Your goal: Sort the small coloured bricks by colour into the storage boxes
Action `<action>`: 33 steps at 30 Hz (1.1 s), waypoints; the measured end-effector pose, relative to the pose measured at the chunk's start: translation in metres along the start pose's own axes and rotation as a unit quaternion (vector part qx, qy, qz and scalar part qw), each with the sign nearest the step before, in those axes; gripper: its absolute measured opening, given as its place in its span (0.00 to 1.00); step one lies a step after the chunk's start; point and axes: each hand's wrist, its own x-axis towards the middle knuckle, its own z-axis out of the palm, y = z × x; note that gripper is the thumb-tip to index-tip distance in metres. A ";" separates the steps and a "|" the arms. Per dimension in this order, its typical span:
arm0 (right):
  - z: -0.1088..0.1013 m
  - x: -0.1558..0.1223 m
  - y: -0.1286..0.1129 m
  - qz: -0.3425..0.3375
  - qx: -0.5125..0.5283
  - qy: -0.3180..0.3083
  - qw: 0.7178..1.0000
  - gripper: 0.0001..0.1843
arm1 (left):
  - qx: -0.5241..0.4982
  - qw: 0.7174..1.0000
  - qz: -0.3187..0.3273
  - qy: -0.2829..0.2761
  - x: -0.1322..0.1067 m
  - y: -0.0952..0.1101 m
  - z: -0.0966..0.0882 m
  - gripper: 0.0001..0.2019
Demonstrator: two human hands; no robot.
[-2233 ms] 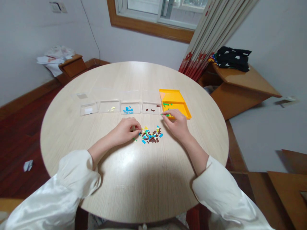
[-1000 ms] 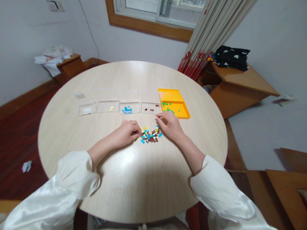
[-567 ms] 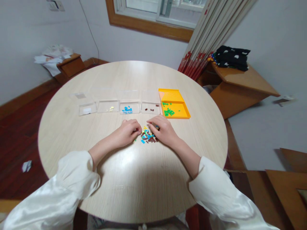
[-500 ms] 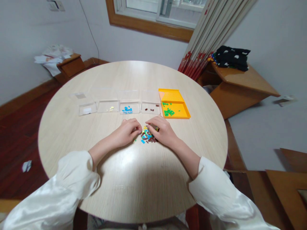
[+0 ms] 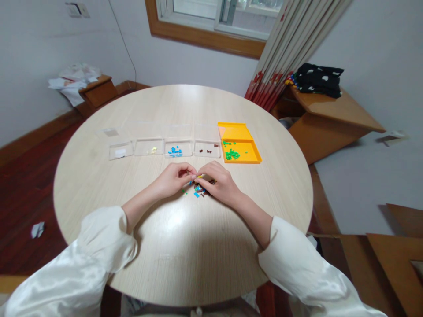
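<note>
Brick pile: small mixed bricks (image 5: 198, 189) in a loose heap mid-counter, blue/brown/yellow/green visible, partly hidden under R hand.
L hand (image 5: 175, 180): L edge of pile, back of hand up, fingers curled, tips at R hand's tips.
R hand (image 5: 218, 182): over R side of pile, palm down, thumb + index pointing at L hand.
Grip, both: fingertips of the 2 hands meet just above pile; can't tell if either pinches a brick, too small.
Strays: few green bits (image 5: 184, 192) on counter, by L hand's thumb side; 1 flat blue brick (image 5: 197, 194) at near edge of pile.
Box row: 5 boxes side by side beyond the hands, lids open to the far side, 4 clear + 1 yellow.
Clear box 1 (far L) (image 5: 113, 152): white item (image 5: 120, 152) inside.
Clear box 2 (image 5: 142, 146): pale yellow bricks (image 5: 153, 150), R side.
Clear box 3 (image 5: 187, 149): blue bricks (image 5: 175, 151).
Clear box 4 (image 5: 217, 154): few brown bricks (image 5: 209, 151), 1 bigger in far R corner.
Yellow box (image 5: 254, 153): far R, green bricks (image 5: 232, 154) mostly in L half.
Counter (image 5: 185, 259): round, pale wood grain, glare nr center.
Sleeves (image 5: 105, 233): off-white, shiny, both forearms on/over counter.
Bkgd: window (image 5: 198, 9), curtain (image 5: 280, 53) to its R, black cloth (image 5: 320, 79) w/ white patches on wooden stand (image 5: 340, 119).
</note>
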 end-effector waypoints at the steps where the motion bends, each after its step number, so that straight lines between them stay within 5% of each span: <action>1: 0.001 0.000 0.000 -0.002 0.000 -0.001 1.000 0.04 | -0.007 1.000 -0.002 -0.002 0.000 0.000 0.000 0.07; 11: 0.001 0.000 0.000 -0.024 -0.018 0.029 0.999 0.05 | -0.001 1.000 0.015 0.007 0.000 0.002 -0.002 0.10; 16: -0.007 0.001 0.005 0.002 -0.036 0.032 0.999 0.07 | 0.124 0.991 0.044 -0.001 -0.005 0.010 -0.017 0.10; 24: -0.049 -0.007 0.055 0.153 -0.146 0.157 0.965 0.06 | 0.215 0.962 0.080 -0.150 -0.015 0.011 -0.040 0.08; 29: -0.064 -0.017 0.084 0.234 -0.203 0.182 0.933 0.10 | 0.246 0.950 0.080 -0.177 -0.015 0.008 -0.036 0.07; 33: -0.062 -0.018 0.086 0.243 -0.204 0.166 0.934 0.12 | 0.260 0.947 0.069 -0.176 -0.013 0.005 -0.035 0.06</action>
